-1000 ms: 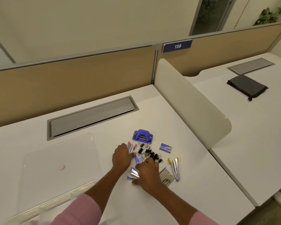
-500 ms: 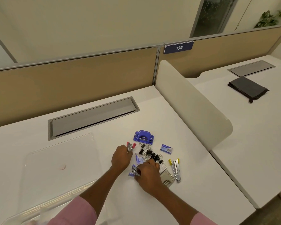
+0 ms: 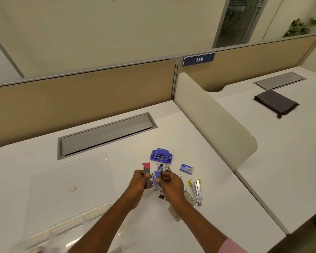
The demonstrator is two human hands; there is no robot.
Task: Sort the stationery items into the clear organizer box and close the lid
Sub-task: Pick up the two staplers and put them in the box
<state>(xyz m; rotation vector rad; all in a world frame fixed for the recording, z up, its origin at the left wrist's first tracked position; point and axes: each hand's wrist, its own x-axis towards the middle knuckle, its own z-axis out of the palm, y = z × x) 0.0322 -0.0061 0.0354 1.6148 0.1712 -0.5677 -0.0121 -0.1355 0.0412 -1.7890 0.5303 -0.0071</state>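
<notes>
- The clear organizer box [image 3: 62,232] is sitting at the lower left of the white tabletop [image 3: 226,225], only its far rim and inner dividers showing at the bottom edge of the view.
- Its clear lid [image 3: 71,179] is lying flat on the tabletop just behind the box, with a small pale round sticker [image 3: 73,189] on it.
- A grey cable-tray flap [image 3: 106,136] is sitting recessed in the tabletop behind the lid.
- The left hand [image 3: 140,181] is closing its fingers around a pink-tipped metal staple remover [image 3: 146,175], holding it upright above the tabletop.
- The right hand [image 3: 170,183] is pinching a purple-tipped staple remover [image 3: 156,177] between thumb and fingers, just beside the left hand; whether the two hands are touching cannot be told.
- A blue hole punch [image 3: 161,155] is resting behind the hands, near the middle of the tabletop.
- Black binder clips [image 3: 162,167] are lying scattered between the hole punch and the hands, with more showing below the right hand.
- A small blue staple box [image 3: 186,168] is lying to the right of the clips.
- A yellow-tipped staple remover [image 3: 196,190] is lying on the tabletop right of the right hand, apart from it.
- A pale stapler-like item [image 3: 175,213] is lying partly under the right forearm; its kind is unclear.
- A folded dark cloth [image 3: 275,103] is lying on the neighbouring desk beyond the white divider [image 3: 217,121].
</notes>
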